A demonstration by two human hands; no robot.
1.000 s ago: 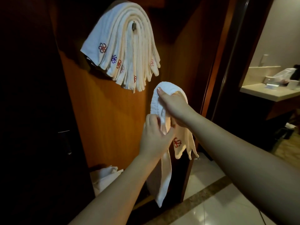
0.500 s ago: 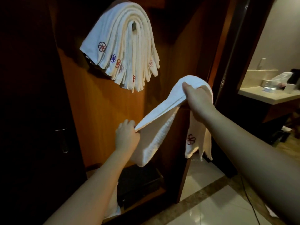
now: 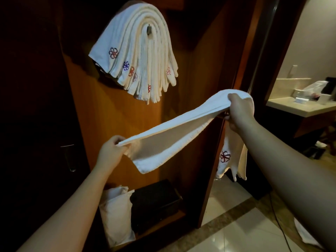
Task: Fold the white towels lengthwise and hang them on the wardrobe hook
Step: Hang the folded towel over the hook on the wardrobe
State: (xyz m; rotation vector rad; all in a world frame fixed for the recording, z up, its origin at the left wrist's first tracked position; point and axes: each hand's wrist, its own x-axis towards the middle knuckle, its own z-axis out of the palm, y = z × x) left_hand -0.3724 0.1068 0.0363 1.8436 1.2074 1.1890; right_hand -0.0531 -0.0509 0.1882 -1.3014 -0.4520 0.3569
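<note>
Stretching a white towel between both hands, the person stands facing the wardrobe hook, which is already buried under a thick stack of folded towels. The towel in hand hangs in the air below and to the right of that hook, well apart from it. The left hand pinches one end between thumb and curled fingers, low and left of the hook; the right hand is closed round the bunched cloth farther right, with the embroidered tail dangling beneath it.

It looks soft and light, with no stiffness at all: the lower layer sags away from the taut top edge, so the fold seems loose and will likely open unless the edges are pinched together. Holding it near the middle, where it will drape over the hook, seems the sensible grip. With so many towels piled there, another could slide off.
</note>
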